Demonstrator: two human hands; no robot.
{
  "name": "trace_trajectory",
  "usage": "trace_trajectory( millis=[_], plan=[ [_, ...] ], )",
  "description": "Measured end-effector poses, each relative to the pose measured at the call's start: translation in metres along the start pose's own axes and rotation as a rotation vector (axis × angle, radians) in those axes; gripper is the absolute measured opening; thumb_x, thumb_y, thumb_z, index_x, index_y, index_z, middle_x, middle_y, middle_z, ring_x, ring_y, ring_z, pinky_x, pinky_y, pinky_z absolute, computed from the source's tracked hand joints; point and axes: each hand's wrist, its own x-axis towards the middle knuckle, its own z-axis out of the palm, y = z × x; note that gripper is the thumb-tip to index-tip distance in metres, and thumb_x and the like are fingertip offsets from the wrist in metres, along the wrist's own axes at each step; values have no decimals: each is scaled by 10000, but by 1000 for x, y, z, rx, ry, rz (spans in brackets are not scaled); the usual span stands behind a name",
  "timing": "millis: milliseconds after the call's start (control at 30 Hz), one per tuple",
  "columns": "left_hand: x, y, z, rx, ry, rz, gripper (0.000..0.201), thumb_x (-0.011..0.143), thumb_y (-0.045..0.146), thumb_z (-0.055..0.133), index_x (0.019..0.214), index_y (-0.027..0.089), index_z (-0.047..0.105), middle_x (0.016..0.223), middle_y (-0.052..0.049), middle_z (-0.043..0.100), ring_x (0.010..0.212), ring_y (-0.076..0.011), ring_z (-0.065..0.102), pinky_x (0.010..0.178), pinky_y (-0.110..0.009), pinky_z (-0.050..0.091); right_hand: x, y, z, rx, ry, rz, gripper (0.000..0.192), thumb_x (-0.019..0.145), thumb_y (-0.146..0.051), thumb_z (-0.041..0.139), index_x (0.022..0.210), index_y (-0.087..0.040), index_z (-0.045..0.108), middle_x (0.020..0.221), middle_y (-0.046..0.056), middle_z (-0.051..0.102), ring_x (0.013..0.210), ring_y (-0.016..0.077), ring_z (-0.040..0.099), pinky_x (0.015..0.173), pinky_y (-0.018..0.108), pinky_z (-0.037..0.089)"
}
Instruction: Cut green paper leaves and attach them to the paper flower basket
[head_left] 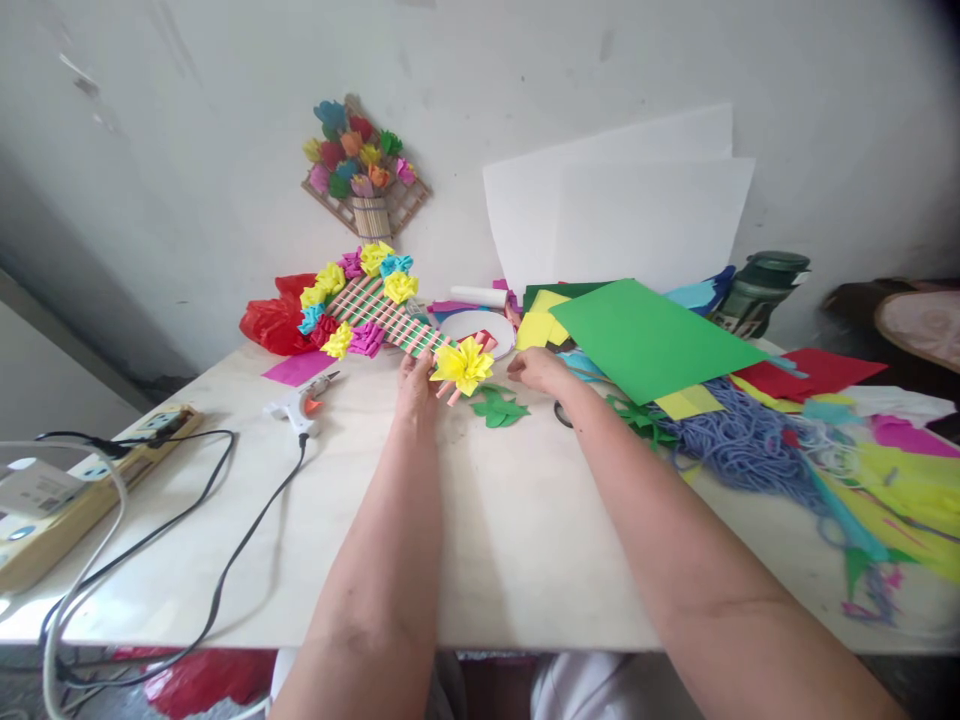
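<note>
My left hand (417, 385) is closed on the lower end of a lattice of pink and green paper sticks (386, 318), which leans up and away to the left. Yellow, blue, magenta and dark red paper flowers (330, 278) line its far end. A large yellow paper flower (463, 366) sits at the near end, just right of my left hand. My right hand (537, 369) has its fingers curled together beside a round white plate (450, 325); whatever they may hold is hidden. Between and below the hands lie green paper leaves (499, 408).
A hot glue gun (296, 405) lies left with its cord, near a power strip (97, 480). On the right are a green paper sheet (652, 340), tangled blue-grey yarn (742, 445), paper scraps and a dark bottle (757, 295). A flower-basket decoration (367, 170) hangs on the wall.
</note>
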Motion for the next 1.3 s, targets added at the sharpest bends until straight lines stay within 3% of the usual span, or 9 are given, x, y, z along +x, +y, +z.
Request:
trace_trajectory(
  millis=[100, 300, 433, 600, 733, 867, 1000, 1167, 1300],
  plan=[
    [1, 0, 1, -10, 0, 0, 450, 657, 334, 741, 1073, 232, 606, 892, -48, 701, 766, -183, 667, 646, -280, 540, -1, 1, -6, -83, -12, -4, 118, 686, -243, 681, 779, -188, 729, 852, 52, 718, 801, 193, 643, 664, 238, 443],
    [3, -2, -1, -35, 5, 4, 461, 627, 299, 758, 1060, 238, 610, 895, -41, 702, 738, -172, 666, 633, -270, 545, -7, -10, -8, -179, -325, -95, 225, 561, -319, 777, 730, -183, 720, 686, 8, 680, 632, 144, 590, 550, 209, 407],
    [4, -4, -3, -40, -10, 10, 469, 621, 297, 759, 1061, 232, 610, 900, -44, 702, 755, -178, 668, 646, -275, 545, -9, -12, -7, -252, -347, -89, 206, 624, -289, 719, 800, -181, 724, 739, 2, 688, 681, 135, 597, 565, 191, 405],
    [6, -5, -4, -42, -47, 27, 484, 630, 319, 756, 1082, 230, 607, 948, -58, 703, 788, -189, 671, 665, -283, 544, -7, 1, -10, -112, -284, -76, 134, 682, -215, 638, 769, -159, 723, 706, -8, 681, 655, 119, 580, 587, 187, 410],
    [7, -5, -4, -36, -47, 23, 504, 626, 333, 759, 1093, 227, 603, 942, -61, 704, 752, -185, 670, 622, -277, 542, -1, 14, -9, -39, -129, -58, 136, 708, -213, 630, 785, -145, 721, 735, 12, 693, 657, 118, 587, 600, 193, 410],
    [7, -6, -4, -37, -36, 31, 496, 623, 328, 766, 1080, 222, 604, 929, -60, 702, 755, -189, 671, 623, -280, 540, 2, 15, -5, -152, 33, -6, 149, 738, -249, 623, 821, -185, 729, 843, 38, 720, 747, 151, 625, 624, 215, 410],
    [7, -6, -4, -40, -30, 27, 479, 625, 323, 767, 1066, 225, 607, 926, -56, 704, 774, -191, 671, 640, -284, 543, -3, 3, -7, -267, 89, 25, 244, 732, -315, 645, 945, -226, 725, 974, 48, 715, 849, 184, 631, 664, 238, 407],
    [6, -5, -3, -50, -38, 30, 461, 643, 350, 753, 1063, 221, 612, 928, -61, 706, 765, -188, 672, 629, -282, 548, -7, -14, -5, -277, -232, -171, 231, 672, -318, 691, 875, -215, 732, 837, 4, 716, 738, 146, 619, 588, 208, 382],
    [6, -5, -3, -47, -33, 25, 469, 646, 343, 749, 1075, 217, 608, 921, -60, 707, 766, -187, 675, 621, -273, 548, -6, -19, 6, -309, -276, -184, 270, 633, -345, 720, 872, -218, 728, 814, -6, 710, 717, 147, 607, 559, 212, 362]
  ],
)
